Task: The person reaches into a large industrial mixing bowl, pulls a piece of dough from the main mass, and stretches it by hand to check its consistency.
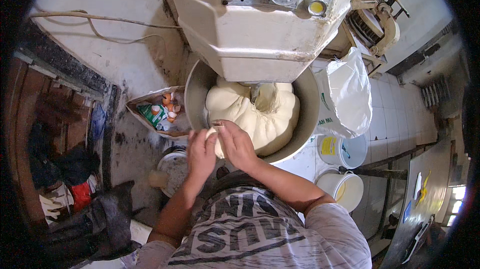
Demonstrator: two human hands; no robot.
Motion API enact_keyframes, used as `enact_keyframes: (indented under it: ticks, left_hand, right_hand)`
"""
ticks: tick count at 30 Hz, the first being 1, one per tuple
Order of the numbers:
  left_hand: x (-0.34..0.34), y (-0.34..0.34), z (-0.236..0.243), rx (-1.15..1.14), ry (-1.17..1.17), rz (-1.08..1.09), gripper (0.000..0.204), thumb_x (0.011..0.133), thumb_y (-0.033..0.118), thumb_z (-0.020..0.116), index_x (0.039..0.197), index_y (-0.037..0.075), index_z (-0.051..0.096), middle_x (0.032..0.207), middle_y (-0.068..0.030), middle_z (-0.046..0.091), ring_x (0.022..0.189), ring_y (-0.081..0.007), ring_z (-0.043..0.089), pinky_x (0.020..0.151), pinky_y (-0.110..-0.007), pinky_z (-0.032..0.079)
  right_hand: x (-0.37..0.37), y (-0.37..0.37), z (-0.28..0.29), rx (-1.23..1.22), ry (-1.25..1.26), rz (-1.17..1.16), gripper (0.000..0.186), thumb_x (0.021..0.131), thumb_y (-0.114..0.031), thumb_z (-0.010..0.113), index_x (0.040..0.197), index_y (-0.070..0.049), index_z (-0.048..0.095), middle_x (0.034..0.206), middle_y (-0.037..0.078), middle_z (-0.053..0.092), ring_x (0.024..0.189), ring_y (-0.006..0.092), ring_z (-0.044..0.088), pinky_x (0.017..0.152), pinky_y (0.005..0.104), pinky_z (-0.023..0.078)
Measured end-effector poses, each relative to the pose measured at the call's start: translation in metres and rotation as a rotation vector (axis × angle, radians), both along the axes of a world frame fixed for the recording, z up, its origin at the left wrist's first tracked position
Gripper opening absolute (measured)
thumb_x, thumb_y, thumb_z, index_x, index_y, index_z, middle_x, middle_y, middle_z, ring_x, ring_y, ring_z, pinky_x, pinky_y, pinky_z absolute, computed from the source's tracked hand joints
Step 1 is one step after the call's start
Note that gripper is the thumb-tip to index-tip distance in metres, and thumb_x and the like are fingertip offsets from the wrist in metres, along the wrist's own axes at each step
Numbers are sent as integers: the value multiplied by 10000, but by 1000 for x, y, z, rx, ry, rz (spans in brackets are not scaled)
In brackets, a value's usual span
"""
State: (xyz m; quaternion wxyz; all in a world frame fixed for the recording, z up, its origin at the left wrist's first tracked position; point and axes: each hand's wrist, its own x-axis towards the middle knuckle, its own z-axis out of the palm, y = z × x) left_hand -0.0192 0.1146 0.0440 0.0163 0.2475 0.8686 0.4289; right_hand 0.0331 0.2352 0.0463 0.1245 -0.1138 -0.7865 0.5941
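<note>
Between my two hands, over the near left rim of a metal mixing bowl (314, 126), is a small piece of dough (219, 148). My left hand (201, 153) presses on it from the left, its fingers closed against it. From the other side my right hand (236, 145) grips the same piece, fingers bent together. A large pale mass of dough (272, 131) fills much of the bowl, folded in thick bulges around the mixer's metal tool (262, 91). The cream mixer head (265, 44) hangs over the bowl's far side and hides part of the dough.
Left of the bowl, an opened bag (172, 131) holds broken eggshells (169, 105) and a green wrapper. To the right stand a white sack (347, 94) and two white buckets (356, 154). A lidded bucket (172, 169) sits near my left forearm. A table (422, 184) stands far right.
</note>
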Motion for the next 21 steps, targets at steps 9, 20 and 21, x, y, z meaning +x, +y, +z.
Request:
enact_keyframes:
  ticks: [9, 20, 21]
  left_hand:
    - [-38, -40, 7, 419, -831, -23, 614, 915, 496, 376, 1353, 70, 320, 1261, -167, 454, 1145, -233, 433, 966, -365, 355]
    - [3, 2, 18, 804, -1020, 94, 477, 911, 362, 485, 1276, 72, 386, 1217, -69, 499, 1091, -178, 501, 903, -394, 419]
    - [0, 1, 19, 827, -991, 79, 442, 913, 336, 491, 1252, 64, 415, 1182, -61, 525, 1057, -165, 524, 881, -370, 435]
  right_hand:
    - [-5, 29, -17, -512, -143, -138, 537, 940, -438, 339, 1128, 37, 505, 1101, 163, 548, 1045, 227, 496, 933, 310, 347]
    - [-1, 9, 32, -932, -126, 84, 538, 951, -406, 355, 1313, -8, 371, 1274, 107, 450, 1149, 182, 420, 984, 281, 303]
    - [-4, 11, 32, -690, -69, 114, 460, 942, -317, 410, 1275, 1, 415, 1218, 103, 495, 1098, 171, 457, 947, 272, 340]
